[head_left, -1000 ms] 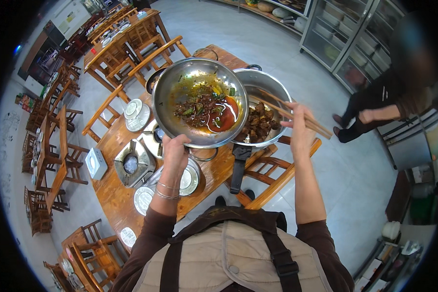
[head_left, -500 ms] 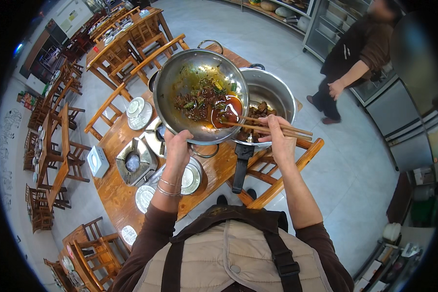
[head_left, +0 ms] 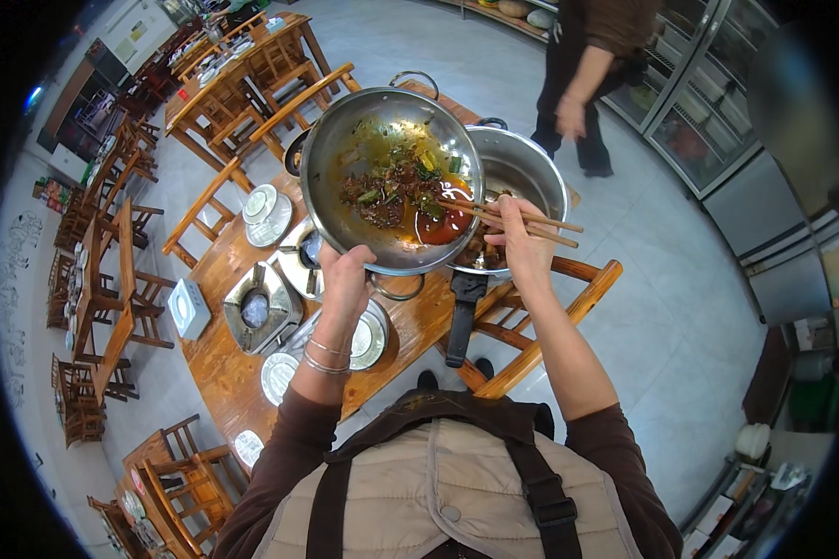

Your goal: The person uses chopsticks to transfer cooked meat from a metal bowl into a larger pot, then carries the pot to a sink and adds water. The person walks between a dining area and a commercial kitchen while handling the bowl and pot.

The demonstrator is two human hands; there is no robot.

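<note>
My left hand [head_left: 343,284] grips the near rim of a wide steel pan [head_left: 331,210], which is tilted toward the right. Inside it lie dark chopped food [head_left: 387,196], green pieces and a pool of red oil [head_left: 446,224] at the lower right side. My right hand [head_left: 524,244] is closed around wooden chopsticks [head_left: 545,226], their tips among the food near the oil. Under the pan's right edge stands a deep steel pot [head_left: 541,172] with a black handle [head_left: 461,321]. Brown chunks show in the pot, partly hidden by my right hand and the pan.
A wooden table [head_left: 219,368] holds portable stoves [head_left: 255,307], stacked plates [head_left: 371,337] and a tissue box [head_left: 188,309]. A wooden chair [head_left: 541,359] is close by on the right. Beyond it a person in dark clothes [head_left: 592,84] walks past a glass-door fridge [head_left: 704,102].
The chopstick tips have moved up and left, deeper into the pan's food. The pan has shifted slightly right. The person behind has walked leftward.
</note>
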